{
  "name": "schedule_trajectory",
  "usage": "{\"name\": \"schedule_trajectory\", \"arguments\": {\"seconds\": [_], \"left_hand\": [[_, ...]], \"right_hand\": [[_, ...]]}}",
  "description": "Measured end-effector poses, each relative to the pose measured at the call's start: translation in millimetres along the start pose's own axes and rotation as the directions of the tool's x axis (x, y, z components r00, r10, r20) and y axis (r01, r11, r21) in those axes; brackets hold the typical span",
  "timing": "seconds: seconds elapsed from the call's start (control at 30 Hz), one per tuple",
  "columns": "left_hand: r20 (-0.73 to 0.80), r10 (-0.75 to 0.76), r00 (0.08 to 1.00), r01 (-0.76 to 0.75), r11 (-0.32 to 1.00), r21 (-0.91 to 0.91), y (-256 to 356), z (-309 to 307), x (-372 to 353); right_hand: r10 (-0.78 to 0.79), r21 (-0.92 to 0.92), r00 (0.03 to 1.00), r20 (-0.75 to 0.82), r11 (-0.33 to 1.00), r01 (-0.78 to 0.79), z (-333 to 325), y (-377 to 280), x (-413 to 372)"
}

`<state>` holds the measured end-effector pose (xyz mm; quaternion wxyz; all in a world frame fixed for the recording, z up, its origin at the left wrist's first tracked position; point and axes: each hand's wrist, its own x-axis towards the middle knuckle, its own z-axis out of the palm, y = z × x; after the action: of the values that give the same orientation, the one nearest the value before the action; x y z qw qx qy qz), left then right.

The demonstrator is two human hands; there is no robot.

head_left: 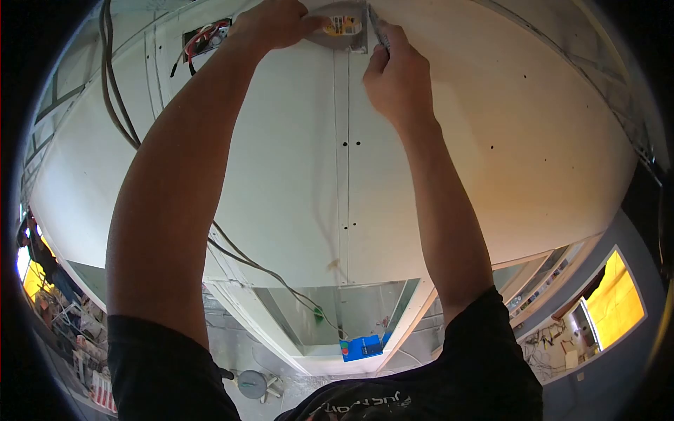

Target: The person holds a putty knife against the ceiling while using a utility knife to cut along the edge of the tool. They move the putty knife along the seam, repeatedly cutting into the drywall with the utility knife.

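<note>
At the top of the head view my left hand (274, 24) is closed, its thumb reaching onto a grey flat plate with a yellow label (342, 27). The plate lies against the white board (281, 140), over the top of a vertical seam. My right hand (400, 74) is wrapped round a slim, knife-like tool (380, 31), held upright along the plate's right edge. The tool's upper end reaches close to the frame's top. Part of the plate hides behind my left fingers. Both arms stretch up in front of the board.
Red, black and white wires hang from a cut-out box (207, 38) left of my left hand. Loose cables (116, 84) run down the left side. Below are a blue box (361, 348) and a round stool (253, 384). Another person (43, 256) is at the far left.
</note>
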<state>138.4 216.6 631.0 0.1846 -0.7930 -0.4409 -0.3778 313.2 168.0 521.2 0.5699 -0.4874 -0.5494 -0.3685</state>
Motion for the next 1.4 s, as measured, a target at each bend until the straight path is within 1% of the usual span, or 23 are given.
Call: {"name": "schedule_trajectory", "arguments": {"seconds": [0.07, 0.13, 0.2, 0.3, 0.37, 0.4, 0.47, 0.5, 0.57, 0.7, 0.8, 0.87, 0.9, 0.97, 1.03, 1.1, 1.13, 1.23, 1.27, 1.4], "left_hand": [[-0.003, 0.000, 1.000, 0.000, 1.000, 0.001, 0.7, 0.3, -0.9], [-0.011, 0.000, 1.000, 0.000, 1.000, 0.003, 0.6, -0.9, -2.0], [-0.022, 0.009, 1.000, -0.010, 0.999, -0.053, 1.3, -5.3, -9.4], [-0.018, 0.046, 0.999, -0.046, 0.998, -0.036, -1.8, -4.3, -8.0], [-0.017, 0.021, 1.000, -0.022, 0.999, -0.031, -0.5, -2.3, -4.6], [-0.016, -0.001, 1.000, 0.001, 1.000, -0.027, -0.1, -1.2, -3.2], [-0.030, 0.001, 1.000, -0.002, 1.000, -0.019, -0.6, 0.3, -2.0], [-0.039, 0.006, 0.999, -0.006, 1.000, -0.008, -0.3, 0.9, -1.8], [-0.029, 0.021, 0.999, -0.022, 1.000, -0.006, -0.7, 0.7, -0.8], [-0.036, 0.050, 0.998, -0.051, 0.998, -0.024, -3.5, 1.4, 0.3], [-0.020, 0.030, 0.999, -0.030, 0.999, -0.012, -1.3, -1.3, -1.2], [-0.017, 0.037, 0.999, -0.037, 0.999, -0.029, -0.5, -6.1, -7.2], [-0.015, 0.044, 0.999, -0.044, 0.998, -0.047, 0.0, -7.8, -10.3], [-0.010, 0.019, 1.000, -0.020, 0.999, -0.034, 1.9, -5.5, -6.5], [-0.007, -0.002, 1.000, 0.001, 1.000, -0.023, 1.1, -4.7, -4.1], [0.008, 0.050, 0.999, -0.050, 0.998, -0.023, 1.0, -9.8, -9.8], [0.007, 0.052, 0.999, -0.052, 0.998, -0.023, 2.2, -10.6, -11.2], [-0.001, 0.034, 0.999, -0.034, 0.999, -0.038, 2.9, -9.8, -11.4], [-0.005, 0.034, 0.999, -0.034, 0.999, -0.014, 2.8, -8.7, -10.7], [-0.011, 0.054, 0.998, -0.054, 0.998, 0.022, -0.5, -5.5, -6.5]], "right_hand": [[-0.100, 0.072, 0.990, -0.102, 0.992, 0.108, 3.6, 4.6, 1.0], [-0.082, 0.095, 0.992, -0.098, 0.991, 0.091, 6.0, 5.7, -0.9], [-0.066, 0.120, 0.993, -0.094, 0.990, 0.077, 8.0, 4.3, -2.2], [-0.036, 0.164, 0.994, -0.099, 0.985, 0.052, 14.2, 5.2, -5.8], [-0.087, 0.189, 0.957, -0.278, 0.972, 0.143, 20.7, 7.4, -9.5], [-0.088, 0.189, 0.956, -0.278, 0.971, 0.144, 23.3, 10.2, -10.0], [-0.120, 0.243, 0.933, -0.338, 0.947, 0.210, 26.0, 14.2, -8.0], [-0.118, 0.242, 0.933, -0.340, 0.948, 0.208, 26.1, 15.1, -7.9], [-0.037, 0.243, 0.983, -0.182, 0.967, 0.081, 25.7, 17.2, -8.9], [-0.031, 0.211, 0.983, -0.182, 0.975, 0.069, 29.2, 19.1, -9.6], [-0.048, 0.227, 0.978, -0.202, 0.969, 0.095, 34.1, 19.6, -8.9], [-0.103, 0.227, 0.956, -0.274, 0.959, 0.169, 36.9, 19.3, -7.3], [-0.103, 0.229, 0.956, -0.273, 0.959, 0.168, 37.6, 19.2, -6.9], [-0.087, 0.206, 0.972, -0.218, 0.969, 0.133, 37.8, 19.9, -5.0], [-0.103, 0.194, 0.965, -0.243, 0.969, 0.153, 38.9, 20.3, -4.5], [-0.120, 0.180, 0.956, -0.268, 0.969, 0.172, 38.8, 20.1, -4.5], [-0.118, 0.181, 0.954, -0.275, 0.968, 0.172, 38.5, 19.9, -4.6], [-0.130, 0.175, 0.948, -0.290, 0.967, 0.186, 39.7, 20.7, -3.6], [-0.142, 0.167, 0.944, -0.297, 0.966, 0.198, 40.4, 21.0, -3.7], [-0.123, 0.164, 0.959, -0.257, 0.972, 0.169, 39.0, 17.7, -3.4]]}}
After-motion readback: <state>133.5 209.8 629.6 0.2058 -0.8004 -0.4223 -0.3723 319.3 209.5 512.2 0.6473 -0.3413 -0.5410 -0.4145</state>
